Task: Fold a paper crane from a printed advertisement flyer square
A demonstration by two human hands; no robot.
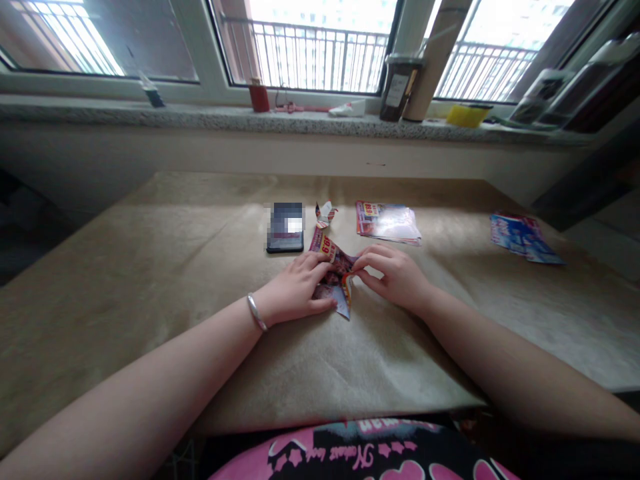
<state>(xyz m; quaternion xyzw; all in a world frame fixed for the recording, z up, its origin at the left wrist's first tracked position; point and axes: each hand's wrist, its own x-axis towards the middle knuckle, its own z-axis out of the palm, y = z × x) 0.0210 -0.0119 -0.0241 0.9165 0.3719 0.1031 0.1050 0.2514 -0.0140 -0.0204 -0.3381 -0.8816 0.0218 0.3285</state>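
A partly folded sheet of colourful printed paper [342, 265] lies on the table between my hands. My left hand [305, 283] rests flat on its left side, fingers stretched out over the print. With thumb and fingertips together, my right hand [393, 273] pinches the raised right edge of the sheet. Just beyond the sheet stands a small folded paper figure [326, 215] with pointed tips. To its left lies a dark phone [285, 228], its screen blurred out.
A stack of printed flyers [387, 221] lies at the back right, and more flyers [525, 238] lie far right. The table [165, 267] has a tan cover. Along the windowsill [210, 117] stand a dark jar [399, 90], a red container [259, 97] and a yellow box [467, 116].
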